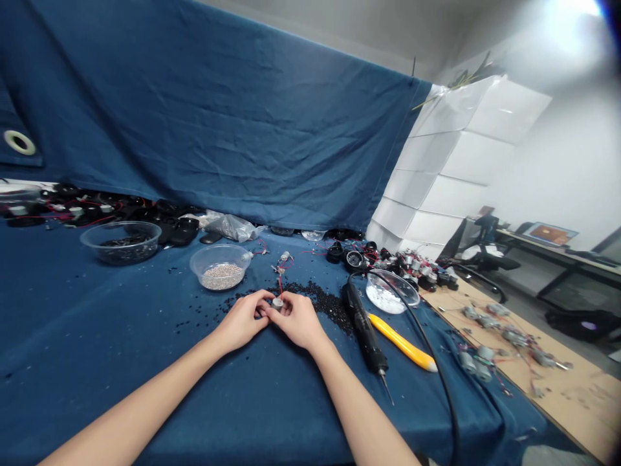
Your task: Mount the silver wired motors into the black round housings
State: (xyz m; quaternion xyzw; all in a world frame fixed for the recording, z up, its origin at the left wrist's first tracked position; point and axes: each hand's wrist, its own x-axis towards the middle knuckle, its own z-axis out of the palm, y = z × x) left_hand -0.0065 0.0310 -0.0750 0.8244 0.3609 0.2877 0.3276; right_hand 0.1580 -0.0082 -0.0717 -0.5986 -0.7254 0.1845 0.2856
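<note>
Between the fingertips of both hands is a small grey motor (277, 303) with red wires rising from its top. My left hand (246, 318) pinches it from the left, fingers curled. From the other side my right hand (299, 318) closes on it with thumb and fingers. The lower part of the motor is hidden by the fingers. Just beyond the hands lies a scattered heap of small black pieces (317, 298). Another small motor with red wires (284, 257) lies farther back on the blue cloth (262, 395).
A black electric screwdriver (363, 327) and a yellow-handled tool (402, 343) lie to the right. Clear bowls hold small metallic pieces (222, 277), white pieces (385, 301) and black parts (123, 241). More motors (475, 362) lie at far right; a blue curtain (233, 110) hangs behind.
</note>
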